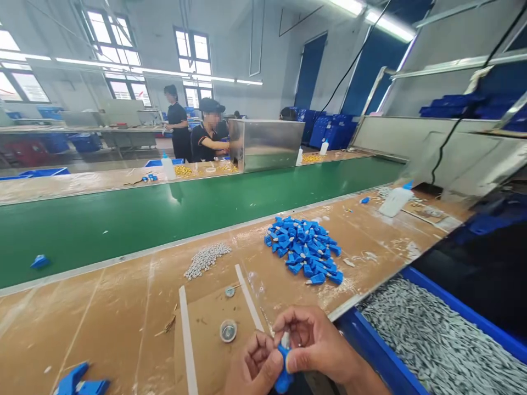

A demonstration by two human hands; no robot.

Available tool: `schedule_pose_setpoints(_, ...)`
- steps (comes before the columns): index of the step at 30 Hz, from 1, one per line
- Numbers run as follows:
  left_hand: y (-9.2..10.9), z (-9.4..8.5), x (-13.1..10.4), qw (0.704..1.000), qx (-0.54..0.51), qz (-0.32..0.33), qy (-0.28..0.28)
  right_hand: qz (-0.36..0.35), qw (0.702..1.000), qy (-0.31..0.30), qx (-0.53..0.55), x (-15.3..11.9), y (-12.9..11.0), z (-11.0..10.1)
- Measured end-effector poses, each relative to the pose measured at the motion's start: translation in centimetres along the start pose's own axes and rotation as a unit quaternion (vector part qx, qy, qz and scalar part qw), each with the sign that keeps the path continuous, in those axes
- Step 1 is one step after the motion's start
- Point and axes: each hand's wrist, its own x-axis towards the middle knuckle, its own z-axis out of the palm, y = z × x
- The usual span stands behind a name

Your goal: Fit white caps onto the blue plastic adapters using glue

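Note:
At the table's front edge, a blue plastic piece (283, 379) with a pale grey-white tip sits between my two hands. My left hand (256, 363) is closed around its blue body from the left. From the other side my right hand (321, 344) is closed on it, thumb against the blue part and index finger curled by the pale tip. Beyond them lies a heap of similar blue pieces (302, 247). To its left is a pile of small grey-white parts (207, 260). A small round cup (228, 331) stands left of my hands.
A blue bin (381, 346) full of grey-white pieces is at my right. Several blue pieces (80, 382) lie at lower left. A green conveyor belt (230, 197) runs behind the table. A white squeeze bottle (396, 201) is at far right. Two co-workers (208, 137) are across the belt.

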Motion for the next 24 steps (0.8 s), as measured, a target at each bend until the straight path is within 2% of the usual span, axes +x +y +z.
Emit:
schedule_pose_setpoints(4, -1.3, -0.8, -0.4, 0.997, -0.046, -0.006, -0.067, 0.018, 1.000, 0.004, -0.009, -1.4, 0.8, 0.4)
schedule_pose_setpoints(6, -1.3, -1.1, -1.6, 0.993, -0.070, -0.028, -0.086, 0.003, 1.000, 0.006, -0.025, -2.1, 0.9, 1.0)
schedule_pose_setpoints(8, -0.8, -1.4, -3.2, 0.991, -0.096, -0.042, -0.082, -0.016, 0.996, 0.039, -0.081, -2.3, 1.2, 1.5)
schedule_pose_setpoints(11, 0.5, -2.4, -5.0, 0.988, -0.152, -0.003, -0.024, -0.008, 0.970, 0.124, -0.211, -1.3, 2.6, 2.0)
schedule_pose_setpoints(13, 1.4, -3.7, -5.5, 0.978, -0.200, 0.047, 0.043, -0.009, 0.952, 0.143, -0.271, 0.1, 4.1, 2.5)
schedule_pose_setpoints(16, 2.2, -6.1, -5.2, 0.955, -0.252, 0.102, 0.118, -0.037, 0.941, 0.118, -0.314, 2.5, 5.8, 3.5)
schedule_pose_setpoints(19, 2.1, -8.0, -4.6, 0.944, -0.271, 0.120, 0.147, -0.063, 0.932, 0.102, -0.343, 4.7, 6.6, 4.5)
schedule_pose_setpoints(24, 1.3, -9.2, -4.0, 0.930, -0.291, 0.109, 0.198, -0.082, 0.921, 0.076, -0.374, 6.9, 7.0, 5.0)
